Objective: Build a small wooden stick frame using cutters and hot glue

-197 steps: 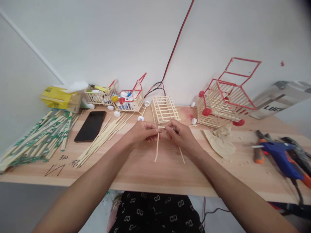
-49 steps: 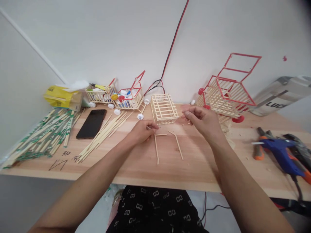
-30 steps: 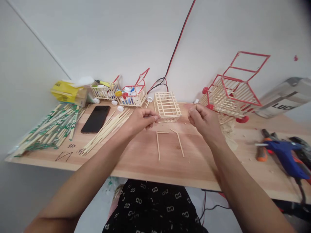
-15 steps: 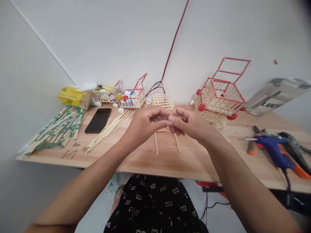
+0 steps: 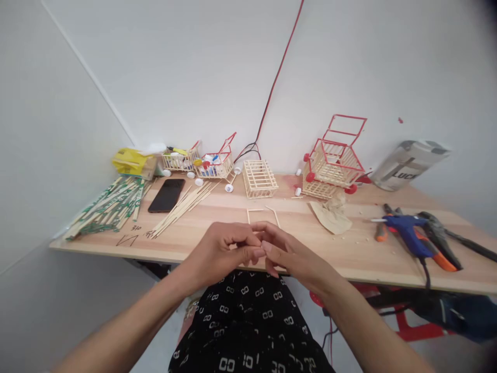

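My left hand [image 5: 223, 247] and my right hand [image 5: 293, 256] meet over the front edge of the wooden table [image 5: 373, 269]. On each, thumb and forefinger are pinched together and the fingertips touch. Whatever sits between them is too small or hidden to make out. Just beyond my hands lie short thin wooden sticks [image 5: 255, 210], set at angles and partly covered by my fingers. Farther back stands a small wooden stick basket [image 5: 260, 178] with open slats.
To the left are loose sticks [image 5: 182, 207], a black phone [image 5: 166, 196] and bagged sticks [image 5: 112, 207]. Small stick carts [image 5: 213, 165] stand by the wall. A red-trimmed cart [image 5: 336, 160], crumpled paper [image 5: 332, 213], a blue glue gun [image 5: 407, 233] and pliers [image 5: 381, 230] are right.
Both hands have drawn back from the middle of the table to its front edge, still pinched together. The stick basket and crumpled paper now show more fully, as the view has shifted.
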`<state>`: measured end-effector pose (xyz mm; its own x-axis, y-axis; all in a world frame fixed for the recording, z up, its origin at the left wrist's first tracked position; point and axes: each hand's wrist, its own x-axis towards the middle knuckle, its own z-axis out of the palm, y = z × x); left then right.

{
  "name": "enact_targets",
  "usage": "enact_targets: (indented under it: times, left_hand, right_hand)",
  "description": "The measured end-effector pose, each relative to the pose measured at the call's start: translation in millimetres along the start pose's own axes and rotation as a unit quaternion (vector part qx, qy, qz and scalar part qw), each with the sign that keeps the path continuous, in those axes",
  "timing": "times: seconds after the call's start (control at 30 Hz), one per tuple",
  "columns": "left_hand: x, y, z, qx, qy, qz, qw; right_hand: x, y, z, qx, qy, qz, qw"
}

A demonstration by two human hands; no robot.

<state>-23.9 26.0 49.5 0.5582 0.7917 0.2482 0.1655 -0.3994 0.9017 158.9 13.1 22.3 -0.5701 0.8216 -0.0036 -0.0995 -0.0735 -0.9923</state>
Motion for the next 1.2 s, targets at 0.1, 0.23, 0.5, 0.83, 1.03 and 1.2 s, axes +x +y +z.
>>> enact_targets:
  times: [0.1, 0.23, 0.5, 0.83, 1.03, 1.2]
  left_hand:
    - [-6, -10, 10, -0.014, 0.006, 0.005, 1.000]
    - [-4, -16, 22, -0.013, 0.032, -0.010, 0.999]
    - [-10, -24, 44, -0.098, 0.099, -0.127, 0.982]
    - [-31, -33, 58, -0.015, 0.029, -0.127, 0.991]
    - [-29, -40, 62, -0.081, 0.029, -0.131, 0.988]
    - [-27, -48, 64, -0.164, 0.024, -0.172, 0.971]
  right_hand:
    - [-6, 16, 3, 0.041, 0.027, 0.013, 0.999]
    - [-7, 29, 0, 0.049, 0.073, 0.013, 0.996]
    - [-18, 43, -5, -0.103, 0.175, -0.014, 0.979]
    - [-55, 51, 11, -0.216, 0.185, 0.046, 0.957]
    - [-51, 56, 14, -0.130, 0.166, 0.016, 0.977]
    - [-50, 65, 17, -0.057, 0.117, 0.007, 0.991]
